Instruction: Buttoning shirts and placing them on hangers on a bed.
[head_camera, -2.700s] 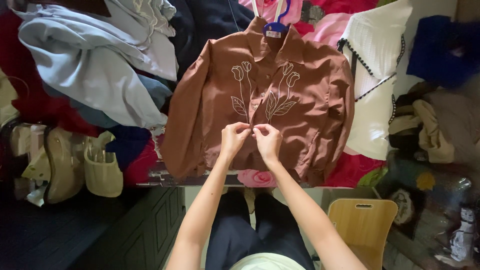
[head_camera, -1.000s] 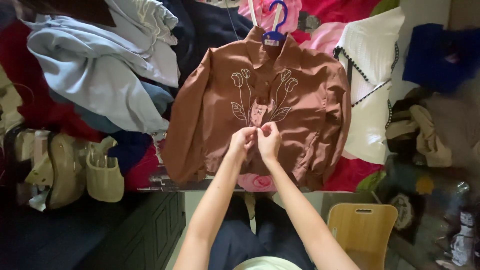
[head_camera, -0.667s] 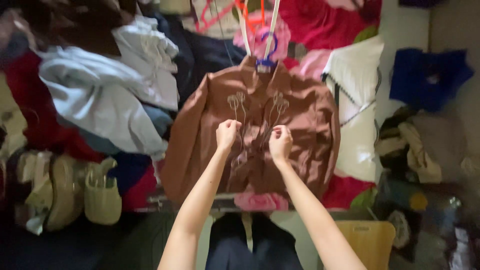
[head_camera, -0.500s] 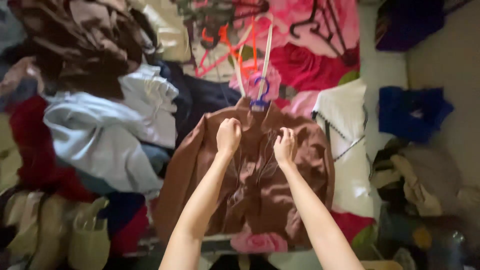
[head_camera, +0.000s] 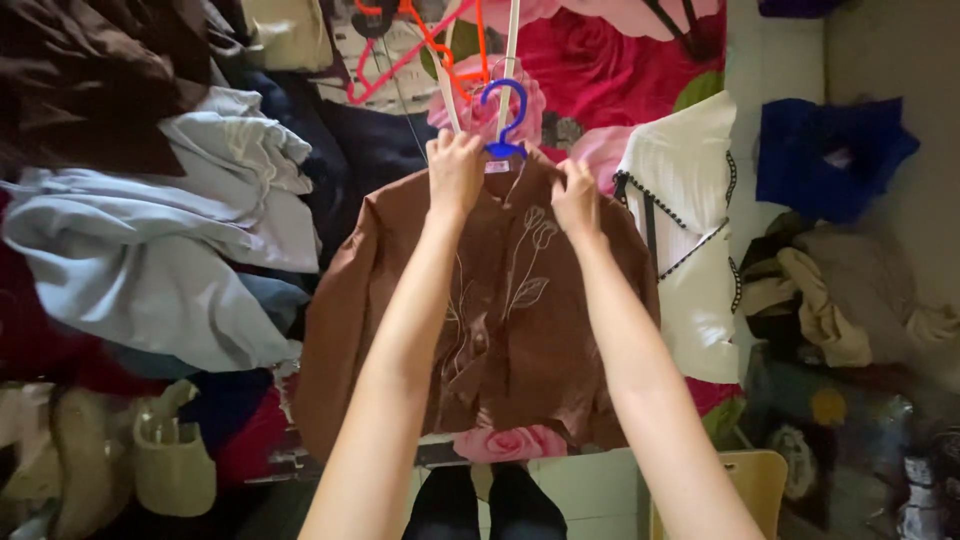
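A brown long-sleeved shirt (head_camera: 520, 340) with white embroidered tulips lies flat on a bed, hung on a blue hanger (head_camera: 505, 118) whose hook sticks out above the collar. My left hand (head_camera: 455, 170) grips the shirt's collar on the left side, just beside the hanger hook. My right hand (head_camera: 577, 195) pinches the collar and shoulder on the right side. Both forearms stretch over the shirt front and hide part of the embroidery and the button line.
A pale blue garment (head_camera: 150, 260) lies heaped at the left, a white knitted top (head_camera: 695, 230) at the right, a blue cloth (head_camera: 830, 150) beyond it. Orange hangers (head_camera: 420, 45) lie above. A rose-patterned cover (head_camera: 600, 50) is underneath. A wooden chair (head_camera: 750, 490) stands at bottom right.
Both hands left the shirt's lower button line and travelled up the front to the collar, where they now hold it. The camera tilted upward.
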